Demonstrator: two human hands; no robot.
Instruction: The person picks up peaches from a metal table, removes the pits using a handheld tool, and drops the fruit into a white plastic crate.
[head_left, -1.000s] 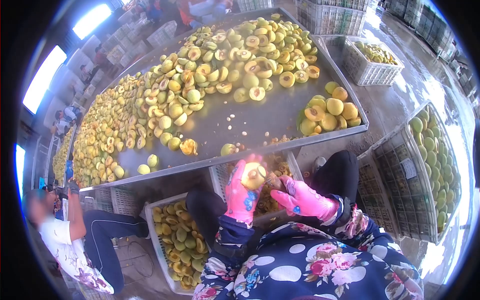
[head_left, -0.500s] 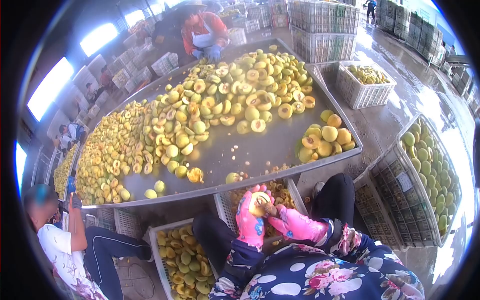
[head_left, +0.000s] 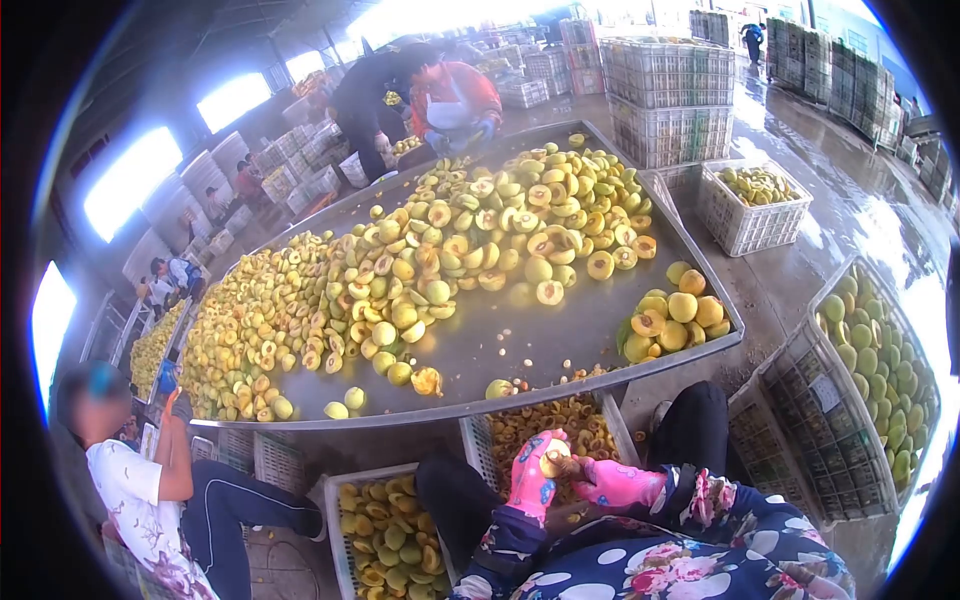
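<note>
— What was in the hands?

— A halved peach (head_left: pixel 553 462), cut face up. The left hand (head_left: pixel 533 478), in a pink glove, was wrapped around it from below, fingers closed on the fruit. It sat at six o'clock in the view, just above the lap.

— And the right hand (head_left: pixel 612 482)?

— Also gloved pink, at three o'clock of the peach, its fingertips pressed against the fruit's edge. It seemed bunched around something small, perhaps a tool, but the view was too blurred to tell.

— What lay under them?

— A white crate (head_left: pixel 478 430) of what looked like peach scraps, directly beneath the hands. At nine o'clock of it stood another crate (head_left: pixel 334 520) with cut halves.

— Further out?

— A big metal table (head_left: pixel 520 345) at twelve o'clock, heaped with peach halves (head_left: pixel 420 265). A small pile of whole peaches (head_left: pixel 675 318) rested near its right corner. At three o'clock, a crate of green peaches (head_left: pixel 880 370) leaned on the floor.

— Anyone else?

— A seated person (head_left: pixel 140 490) at eight o'clock, and two people (head_left: pixel 425 100) bent over the table's far end.
</note>
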